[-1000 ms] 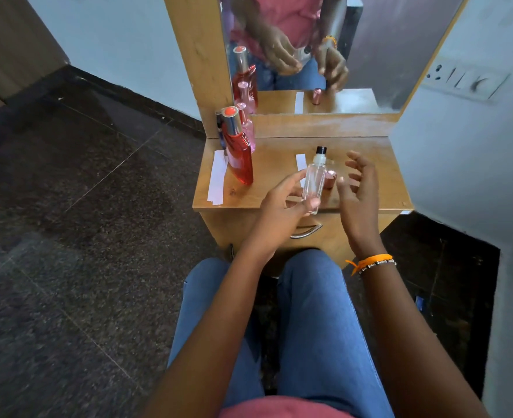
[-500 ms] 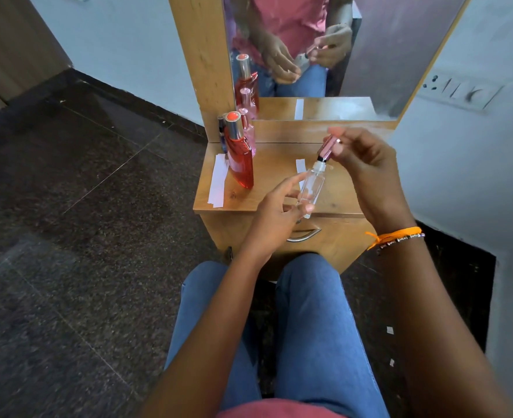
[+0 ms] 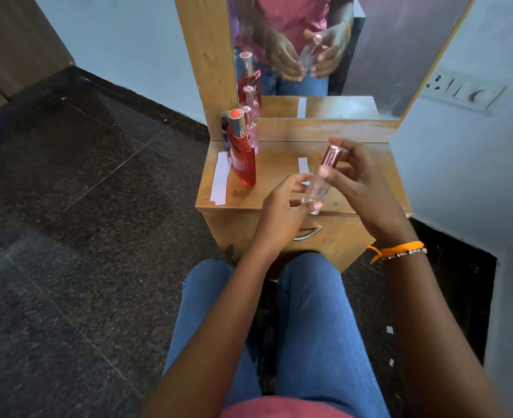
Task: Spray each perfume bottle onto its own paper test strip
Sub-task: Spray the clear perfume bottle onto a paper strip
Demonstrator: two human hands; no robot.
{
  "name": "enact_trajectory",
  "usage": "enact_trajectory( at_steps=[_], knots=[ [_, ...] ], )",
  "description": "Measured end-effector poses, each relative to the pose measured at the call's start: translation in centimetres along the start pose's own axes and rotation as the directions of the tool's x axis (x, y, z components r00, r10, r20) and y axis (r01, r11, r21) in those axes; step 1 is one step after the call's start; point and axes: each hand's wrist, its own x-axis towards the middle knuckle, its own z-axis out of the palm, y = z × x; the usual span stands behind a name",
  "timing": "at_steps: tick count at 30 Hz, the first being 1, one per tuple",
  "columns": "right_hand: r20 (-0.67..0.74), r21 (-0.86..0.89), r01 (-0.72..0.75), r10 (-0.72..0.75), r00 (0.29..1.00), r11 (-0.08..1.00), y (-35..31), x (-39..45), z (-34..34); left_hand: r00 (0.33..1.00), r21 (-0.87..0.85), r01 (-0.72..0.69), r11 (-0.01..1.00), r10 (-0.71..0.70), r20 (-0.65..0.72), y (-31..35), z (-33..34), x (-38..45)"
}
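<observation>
While the left hand holds the clear perfume bottle by its base above the front edge of the worktop, the right hand wraps its fingers round the bottle's upper part, where the pink cap sits on the neck. The step looks like capping, so it would be best to keep the bottle steady from below, press the cap straight down along the neck, then stand the bottle clear of the paper strip lying just behind it. A red bottle stands at the left, with smaller bottles behind it and more strips beside it. The worktop is a small wooden dressing unit with a mirror, set in a corner with pale walls and a dark stone floor.
</observation>
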Motion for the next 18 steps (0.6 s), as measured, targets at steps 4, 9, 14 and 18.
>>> enact_trajectory(
  at_steps=[4, 9, 14, 18],
  knots=[
    [0.061, 0.024, -0.014, 0.012, 0.998, 1.0, 1.4, -0.5, -0.2, 0.996, -0.041, 0.064, 0.997, -0.067, -0.063, -0.2, 0.4, 0.2],
    [-0.13, -0.055, 0.027, -0.034, 0.991, 0.998, 2.1, 2.2, -0.1, 0.986, 0.443, -0.115, 0.889, 0.157, -0.059, -0.9, 0.7, 0.0],
    [-0.146, -0.14, 0.071, -0.092, 0.985, 0.988, 2.8, 5.9, 0.5, 0.982, 0.693, -0.189, 0.696, 0.15, 0.118, -2.6, 1.4, -0.4],
    [-0.119, -0.179, 0.068, -0.09, 0.989, 0.982, 3.8, 7.8, 1.1, 0.98, 0.706, -0.193, 0.681, 0.161, 0.113, -2.7, 1.3, -0.1]
  ],
)
